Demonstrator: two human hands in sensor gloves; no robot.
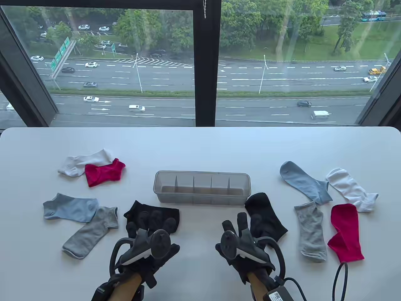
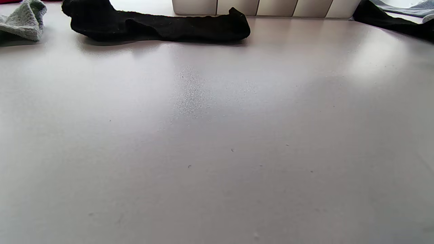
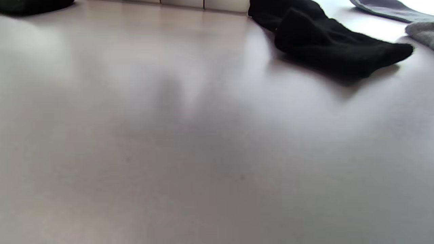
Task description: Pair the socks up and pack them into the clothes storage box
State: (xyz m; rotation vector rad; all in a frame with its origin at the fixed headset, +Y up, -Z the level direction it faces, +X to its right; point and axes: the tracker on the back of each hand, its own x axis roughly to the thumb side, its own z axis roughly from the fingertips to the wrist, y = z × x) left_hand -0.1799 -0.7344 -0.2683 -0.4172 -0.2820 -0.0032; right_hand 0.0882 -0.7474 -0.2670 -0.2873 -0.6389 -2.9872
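Note:
A clear divided storage box (image 1: 200, 188) stands mid-table. Loose socks lie on both sides of it. On the left are a white (image 1: 84, 161), a red (image 1: 105, 172), a light blue (image 1: 70, 207), a grey (image 1: 91, 232) and a black sock (image 1: 153, 213). On the right are a black (image 1: 269, 216), a blue (image 1: 304, 182), a white (image 1: 351, 188), a grey (image 1: 310, 232) and a red sock (image 1: 346, 232). My left hand (image 1: 150, 224) spreads straight fingers over the left black sock (image 2: 159, 28). My right hand (image 1: 242, 229) reaches with straight fingers over the near edge of the right black sock (image 3: 332, 44). Neither wrist view shows fingers, and contact cannot be told.
The white table (image 1: 200, 147) ends at a large window at the back. Bare tabletop lies between my hands and in front of the box (image 2: 264, 6). A cable (image 1: 340, 279) hangs by my right wrist near the red sock.

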